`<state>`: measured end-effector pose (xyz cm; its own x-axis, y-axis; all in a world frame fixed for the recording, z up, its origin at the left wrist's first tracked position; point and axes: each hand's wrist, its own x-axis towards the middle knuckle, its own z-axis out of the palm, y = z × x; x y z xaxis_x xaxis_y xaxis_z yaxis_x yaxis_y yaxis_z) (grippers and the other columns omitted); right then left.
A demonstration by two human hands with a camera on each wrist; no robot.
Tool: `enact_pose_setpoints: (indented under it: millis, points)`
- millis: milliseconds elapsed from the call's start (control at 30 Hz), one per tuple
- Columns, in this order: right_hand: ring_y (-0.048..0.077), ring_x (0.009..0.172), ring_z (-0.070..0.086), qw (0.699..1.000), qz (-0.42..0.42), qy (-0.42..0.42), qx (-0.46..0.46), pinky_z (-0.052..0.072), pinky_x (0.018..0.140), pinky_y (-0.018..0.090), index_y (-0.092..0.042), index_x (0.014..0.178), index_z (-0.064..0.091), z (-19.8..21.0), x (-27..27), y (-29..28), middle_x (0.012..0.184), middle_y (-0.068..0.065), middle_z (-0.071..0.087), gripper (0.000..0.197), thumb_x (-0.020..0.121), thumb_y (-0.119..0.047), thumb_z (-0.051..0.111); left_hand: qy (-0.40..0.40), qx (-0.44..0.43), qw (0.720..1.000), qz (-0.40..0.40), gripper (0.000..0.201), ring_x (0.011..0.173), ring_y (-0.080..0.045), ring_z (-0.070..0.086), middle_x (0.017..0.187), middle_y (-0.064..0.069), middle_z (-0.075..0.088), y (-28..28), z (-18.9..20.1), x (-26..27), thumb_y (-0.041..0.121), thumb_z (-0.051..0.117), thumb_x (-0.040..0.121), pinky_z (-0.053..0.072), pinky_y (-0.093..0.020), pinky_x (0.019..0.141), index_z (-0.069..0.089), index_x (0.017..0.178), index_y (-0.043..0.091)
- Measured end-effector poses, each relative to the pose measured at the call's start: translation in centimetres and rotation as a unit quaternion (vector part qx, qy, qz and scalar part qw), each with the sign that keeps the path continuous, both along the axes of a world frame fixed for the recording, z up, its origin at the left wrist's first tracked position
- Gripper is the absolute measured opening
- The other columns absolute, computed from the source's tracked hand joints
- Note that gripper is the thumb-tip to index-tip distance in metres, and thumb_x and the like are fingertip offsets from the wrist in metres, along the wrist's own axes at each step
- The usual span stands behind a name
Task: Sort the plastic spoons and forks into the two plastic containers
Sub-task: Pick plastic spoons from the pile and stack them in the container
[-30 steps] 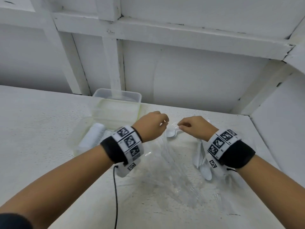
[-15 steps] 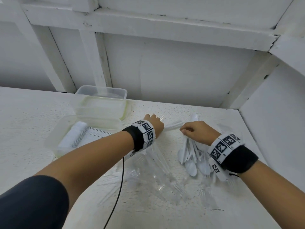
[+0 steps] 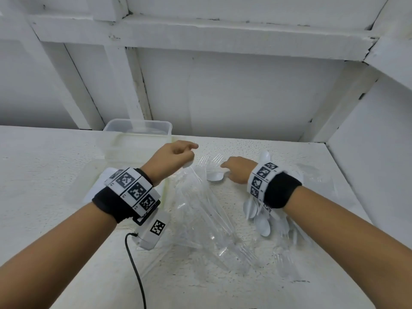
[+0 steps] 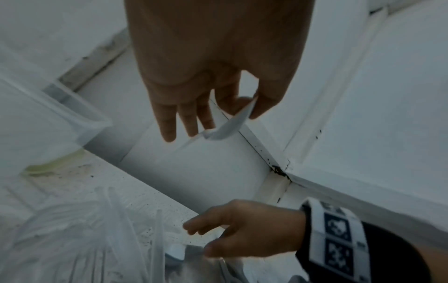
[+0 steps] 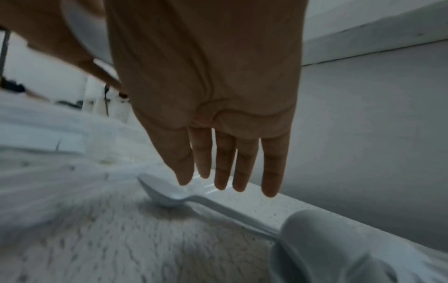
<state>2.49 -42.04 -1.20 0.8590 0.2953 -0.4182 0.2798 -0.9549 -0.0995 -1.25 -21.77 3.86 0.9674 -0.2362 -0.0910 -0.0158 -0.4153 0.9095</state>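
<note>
Right, a white spoon point(image 3: 214, 176) lies on the desk point(image 3: 44, 166), bowl up, just under the right hand point(image 3: 238, 172). The right wrist view shows that same spoon point(image 5: 169, 193) beneath straight, relaxed fingers point(image 5: 271, 172) that hover above it, so this grip is released and holds nothing. Two clear forks point(image 3: 210, 160) lie just beyond the spoon, tines pointing to the wall. Over to the left hand point(image 3: 170, 158), raised above the desk: its grip pinches a small piece of white plastic point(image 4: 230, 124) between thumb and forefinger, the other fingers point(image 4: 169, 122) hanging straight down. Which utensil that piece belongs to, I cannot tell.

Between the two forearms sprawls a heap of clear forks point(image 3: 207, 219) across the desk. A cluster of white spoons point(image 3: 260, 221) lies under and just beside the right wrist, bowls toward the camera. One spoon point(image 3: 265, 156) pokes out beyond that wrist.

At the back left stands the clear container point(image 3: 138, 139), against the wall. A second, lower container point(image 3: 75, 190) lies nearer, partly hidden behind the left wrist, with something white inside. Both wrists wear black bands with black-and-white marker tags point(image 3: 133, 188), and a black cable point(image 3: 136, 270) trails from the left one.
</note>
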Motion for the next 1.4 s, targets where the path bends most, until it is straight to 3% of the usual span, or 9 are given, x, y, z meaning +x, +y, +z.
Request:
enact_pose_setpoints:
  millis: [133, 200, 333, 500, 700, 800, 900, 1133, 1400]
  points:
    - [0.018, 0.07, 0.056, 0.993, 0.047, -0.017, -0.107, 0.048, 0.063, 0.027, -0.009, 0.087, 0.057, -1.3, 0.7, 1.3, 0.084, 0.004, 0.06, 0.01, 0.091, -0.008, 0.048, 0.03, -0.162, 0.985, 0.045, 0.025, 0.102, -0.01, 0.058, 0.101, 0.007, 0.072, 0.6, -0.3, -0.2, 0.025, 0.047, 0.077, 0.042, -0.028, 0.089, 0.067, 0.08, 0.01]
    - [0.018, 0.066, 0.053, 0.99, 0.055, -0.03, -0.126, 0.04, 0.052, 0.024, -0.009, 0.08, 0.054, -1.0, 0.8, 1.4, 0.077, 0.002, 0.055, 0.011, 0.09, -0.008, 0.05, 0.044, -0.196, 0.977, 0.071, 0.024, 0.1, -0.015, 0.058, 0.091, 0.001, 0.072, 0.5, -0.2, -0.1, 0.024, 0.048, 0.089, 0.042, -0.029, 0.091, 0.065, 0.078, 0.01]
    - [0.02, 0.093, 0.062, 0.998, 0.049, -0.029, -0.04, 0.049, 0.072, 0.026, -0.015, 0.106, 0.068, 0.6, 0.3, 0.8, 0.103, 0.001, 0.065, 0.02, 0.091, -0.022, 0.057, 0.058, -0.201, 0.974, 0.091, 0.046, 0.084, -0.015, 0.061, 0.082, -0.001, 0.06, -0.2, -0.3, 0.5, 0.053, 0.041, 0.092, 0.044, -0.028, 0.086, 0.057, 0.078, 0.012]
    - [0.017, 0.094, 0.062, 0.99, 0.009, -0.063, 0.129, 0.049, 0.087, 0.031, -0.012, 0.101, 0.069, 2.2, -1.0, -2.0, 0.102, 0.002, 0.069, 0.017, 0.091, -0.02, 0.057, 0.008, -0.083, 0.995, 0.058, 0.019, 0.06, -0.013, 0.038, 0.077, -0.002, 0.04, -2.2, -1.3, 1.2, 0.011, 0.055, 0.091, 0.036, -0.024, 0.054, 0.037, 0.087, 0.014]
    - [0.014, 0.065, 0.055, 0.877, -0.181, -0.113, 0.431, 0.044, 0.063, 0.024, -0.02, 0.099, 0.047, 3.7, -2.6, -3.7, 0.073, 0.002, 0.059, 0.007, 0.099, -0.024, 0.041, -0.04, 0.139, 0.987, 0.066, 0.021, 0.07, -0.017, 0.047, 0.075, 0.003, 0.047, -4.6, -2.8, 2.6, 0.022, 0.056, 0.09, 0.035, -0.026, 0.058, 0.038, 0.097, 0.015]
    - [0.013, 0.061, 0.042, 0.881, -0.204, -0.144, 0.401, 0.035, 0.059, 0.026, -0.02, 0.111, 0.048, 3.5, -2.7, -4.2, 0.068, 0.001, 0.046, 0.017, 0.098, -0.03, 0.042, -0.051, 0.289, 0.956, -0.019, 0.027, 0.069, -0.018, 0.049, 0.066, 0.003, 0.048, -5.8, -3.8, 3.4, 0.031, 0.054, 0.089, 0.031, -0.024, 0.052, 0.045, 0.069, 0.016]
    - [0.013, 0.082, 0.05, 0.898, -0.228, -0.132, 0.353, 0.036, 0.068, 0.025, -0.013, 0.115, 0.053, 2.9, -2.5, -4.6, 0.093, -0.003, 0.054, 0.025, 0.094, -0.026, 0.052, -0.058, 0.385, 0.917, -0.087, 0.028, 0.067, -0.017, 0.049, 0.065, 0.003, 0.048, -7.3, -4.7, 4.0, 0.031, 0.051, 0.09, 0.03, -0.022, 0.05, 0.05, 0.068, 0.013]
    - [0.011, 0.057, 0.034, 0.911, -0.23, -0.121, 0.321, 0.027, 0.053, 0.023, -0.01, 0.068, 0.045, 1.9, -2.2, -5.4, 0.063, -0.002, 0.04, 0.028, 0.094, -0.021, 0.049, -0.044, 0.52, 0.834, -0.179, 0.008, 0.073, -0.021, 0.053, 0.068, 0.0, 0.047, -8.8, -5.5, 4.5, 0.016, 0.048, 0.091, 0.042, -0.028, 0.063, 0.052, 0.087, 0.01]
    - [0.009, 0.056, 0.034, 0.917, -0.224, -0.106, 0.314, 0.027, 0.054, 0.023, -0.013, 0.065, 0.044, 1.5, -2.3, -5.7, 0.062, -0.003, 0.04, 0.029, 0.094, -0.02, 0.049, -0.024, 0.513, 0.832, -0.212, 0.019, 0.084, -0.024, 0.056, 0.098, -0.008, 0.055, -8.2, -6.6, 4.3, 0.017, 0.045, 0.091, 0.041, -0.028, 0.067, 0.059, 0.098, 0.007]
